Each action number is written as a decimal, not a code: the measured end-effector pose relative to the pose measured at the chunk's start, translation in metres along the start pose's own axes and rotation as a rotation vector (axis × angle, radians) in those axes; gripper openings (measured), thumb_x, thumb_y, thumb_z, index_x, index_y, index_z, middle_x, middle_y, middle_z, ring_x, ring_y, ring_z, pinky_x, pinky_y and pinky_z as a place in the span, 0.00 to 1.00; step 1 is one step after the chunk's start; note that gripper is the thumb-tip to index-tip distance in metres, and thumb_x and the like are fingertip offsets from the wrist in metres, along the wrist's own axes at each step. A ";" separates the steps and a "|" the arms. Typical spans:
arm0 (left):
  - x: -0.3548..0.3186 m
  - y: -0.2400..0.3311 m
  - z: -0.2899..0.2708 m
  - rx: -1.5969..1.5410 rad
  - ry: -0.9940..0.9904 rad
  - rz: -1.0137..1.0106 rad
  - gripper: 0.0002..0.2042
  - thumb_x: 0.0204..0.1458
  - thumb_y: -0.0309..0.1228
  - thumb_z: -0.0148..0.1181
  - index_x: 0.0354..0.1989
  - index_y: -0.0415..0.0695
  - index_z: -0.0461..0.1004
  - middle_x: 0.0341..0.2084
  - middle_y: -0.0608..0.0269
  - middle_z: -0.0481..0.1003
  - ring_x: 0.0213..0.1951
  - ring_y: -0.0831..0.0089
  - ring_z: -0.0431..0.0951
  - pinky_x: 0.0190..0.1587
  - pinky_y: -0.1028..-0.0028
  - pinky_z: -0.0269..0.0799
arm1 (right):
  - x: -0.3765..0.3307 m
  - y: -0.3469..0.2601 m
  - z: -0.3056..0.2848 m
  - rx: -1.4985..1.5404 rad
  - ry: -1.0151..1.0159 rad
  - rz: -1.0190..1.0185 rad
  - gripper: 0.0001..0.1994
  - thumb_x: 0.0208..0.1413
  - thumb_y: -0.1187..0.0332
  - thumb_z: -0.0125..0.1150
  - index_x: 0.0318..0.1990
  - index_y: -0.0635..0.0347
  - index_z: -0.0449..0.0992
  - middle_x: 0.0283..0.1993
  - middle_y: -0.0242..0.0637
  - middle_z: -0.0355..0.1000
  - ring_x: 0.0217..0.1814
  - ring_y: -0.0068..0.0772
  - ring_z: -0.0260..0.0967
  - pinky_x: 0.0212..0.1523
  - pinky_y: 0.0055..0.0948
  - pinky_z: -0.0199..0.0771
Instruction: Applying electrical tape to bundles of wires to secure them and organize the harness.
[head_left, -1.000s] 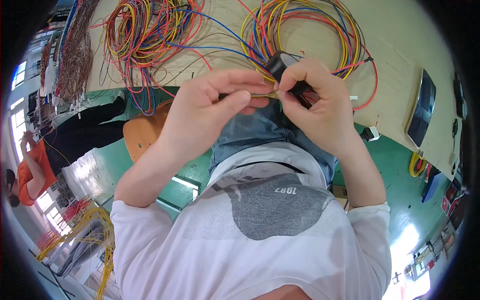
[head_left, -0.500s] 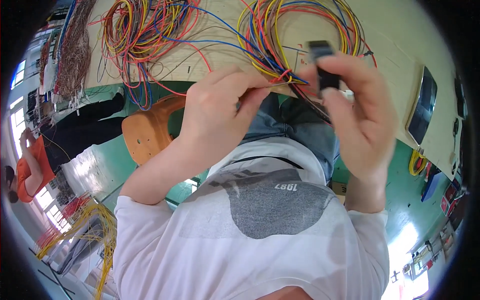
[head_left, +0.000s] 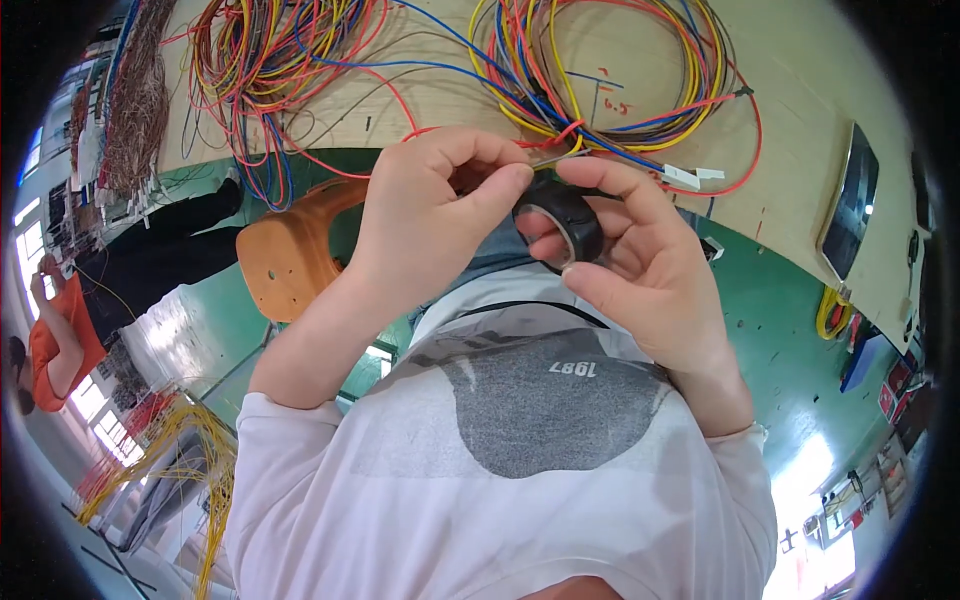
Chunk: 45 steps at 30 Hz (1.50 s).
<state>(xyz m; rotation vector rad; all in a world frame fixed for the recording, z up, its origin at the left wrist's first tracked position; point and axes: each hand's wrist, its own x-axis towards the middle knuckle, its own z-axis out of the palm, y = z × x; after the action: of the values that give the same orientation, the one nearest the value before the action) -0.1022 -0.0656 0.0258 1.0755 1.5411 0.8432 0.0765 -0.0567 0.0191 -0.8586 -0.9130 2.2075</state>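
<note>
Pale table [head_left: 795, 120] stretches along the upper side, above a green floor [head_left: 775, 300]. Just below its near edge is the black tape roll [head_left: 583, 215], tilted in the right hand [head_left: 650, 265], with fingers curled around it and thumb at its rim. Beside it, the left hand [head_left: 425, 205] pinches a thin wire [head_left: 562, 158], thumb against fingers. Beyond lie a multicoloured wire coil [head_left: 522, 90] and, further left, a looser wire bundle [head_left: 255, 65]. An orange chair [head_left: 285, 262] stands left.

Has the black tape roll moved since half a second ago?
Yes. The black tape roll in the right hand has moved left and downward in the picture, from over the table to below its near edge.
</note>
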 end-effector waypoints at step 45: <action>0.001 -0.017 0.009 -0.658 -0.177 -0.200 0.09 0.56 0.31 0.44 0.38 0.38 0.65 0.29 0.60 0.71 0.34 0.74 0.72 0.38 0.75 0.69 | 0.002 0.017 0.010 0.086 -0.041 -0.209 0.33 0.50 0.73 0.53 0.60 0.63 0.41 0.35 0.47 0.70 0.36 0.35 0.70 0.41 0.32 0.71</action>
<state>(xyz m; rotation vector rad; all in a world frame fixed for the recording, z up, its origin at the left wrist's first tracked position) -0.0969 -0.0712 0.0080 0.4895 1.0788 0.9880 0.0634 -0.0693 0.0113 -0.6490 -0.8785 2.0733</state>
